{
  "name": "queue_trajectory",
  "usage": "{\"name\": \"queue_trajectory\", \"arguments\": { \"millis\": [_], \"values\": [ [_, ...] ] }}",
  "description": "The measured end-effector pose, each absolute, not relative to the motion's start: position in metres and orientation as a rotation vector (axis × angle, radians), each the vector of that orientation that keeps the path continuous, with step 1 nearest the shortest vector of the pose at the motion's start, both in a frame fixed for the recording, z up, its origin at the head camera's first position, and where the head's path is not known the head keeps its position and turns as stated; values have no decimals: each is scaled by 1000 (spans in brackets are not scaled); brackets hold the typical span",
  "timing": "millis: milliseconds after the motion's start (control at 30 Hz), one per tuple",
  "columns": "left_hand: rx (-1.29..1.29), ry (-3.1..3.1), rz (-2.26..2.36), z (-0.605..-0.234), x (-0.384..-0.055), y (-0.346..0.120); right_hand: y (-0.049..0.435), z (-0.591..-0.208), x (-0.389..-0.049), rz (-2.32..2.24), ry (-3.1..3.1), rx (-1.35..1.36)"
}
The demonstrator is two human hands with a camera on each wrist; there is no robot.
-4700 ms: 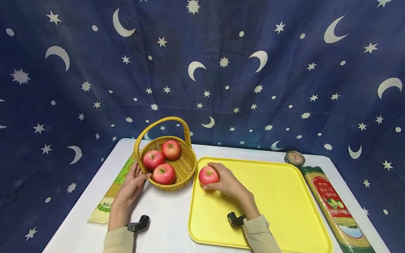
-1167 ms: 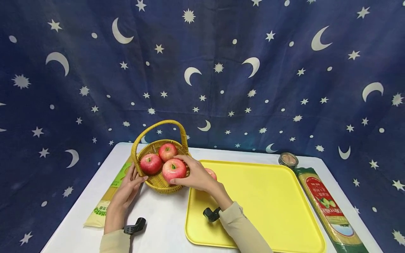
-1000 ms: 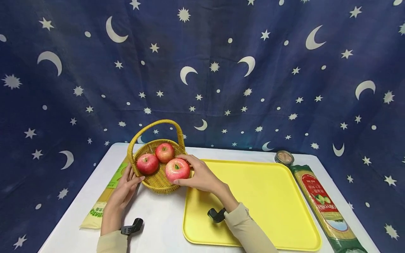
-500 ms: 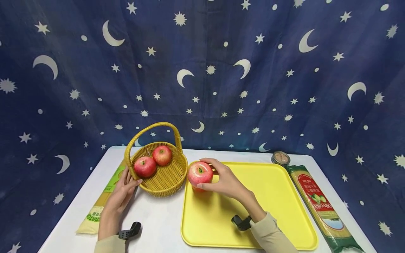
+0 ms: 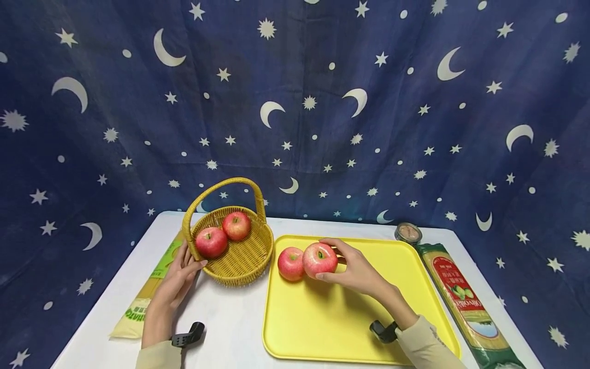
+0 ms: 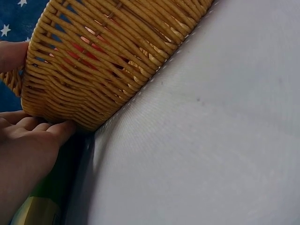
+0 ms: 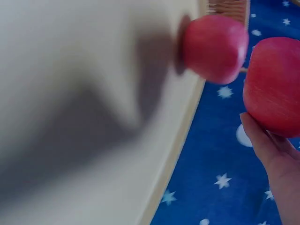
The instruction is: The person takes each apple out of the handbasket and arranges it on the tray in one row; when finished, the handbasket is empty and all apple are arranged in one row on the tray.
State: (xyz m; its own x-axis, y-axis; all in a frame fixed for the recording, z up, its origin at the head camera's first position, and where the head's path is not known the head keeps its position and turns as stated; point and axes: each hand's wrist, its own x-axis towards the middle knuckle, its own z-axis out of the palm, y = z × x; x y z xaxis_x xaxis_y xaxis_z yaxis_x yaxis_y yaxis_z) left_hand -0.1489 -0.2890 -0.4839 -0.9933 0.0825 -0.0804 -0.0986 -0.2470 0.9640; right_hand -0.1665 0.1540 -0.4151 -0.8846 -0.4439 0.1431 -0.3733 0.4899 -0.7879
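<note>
The round red apple [image 5: 320, 260] gripped by the right hand [image 5: 357, 270] sits over the flat yellow plastic tray [image 5: 396, 307], touching a second red apple [image 5: 290, 263], while the relaxed left hand [image 5: 177, 279] steadies the woven wicker basket [image 5: 239, 264] holding two more

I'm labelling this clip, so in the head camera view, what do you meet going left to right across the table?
Pasta packet → left hand → wicker basket → apple resting on the tray → apple held by the right hand → right hand → small tin → spaghetti packet.
</note>
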Motion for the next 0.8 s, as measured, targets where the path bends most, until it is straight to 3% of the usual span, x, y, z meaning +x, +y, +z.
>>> {"name": "queue_trajectory", "arguments": {
  "millis": [300,800],
  "values": [
    [-7,1803,2454,-486,-148,-287,178,-434,-177,-1271,2685,-632],
    [-18,1822,2423,-486,-150,-289,175,-460,-197,-1228,2671,-663]
  ]
}}
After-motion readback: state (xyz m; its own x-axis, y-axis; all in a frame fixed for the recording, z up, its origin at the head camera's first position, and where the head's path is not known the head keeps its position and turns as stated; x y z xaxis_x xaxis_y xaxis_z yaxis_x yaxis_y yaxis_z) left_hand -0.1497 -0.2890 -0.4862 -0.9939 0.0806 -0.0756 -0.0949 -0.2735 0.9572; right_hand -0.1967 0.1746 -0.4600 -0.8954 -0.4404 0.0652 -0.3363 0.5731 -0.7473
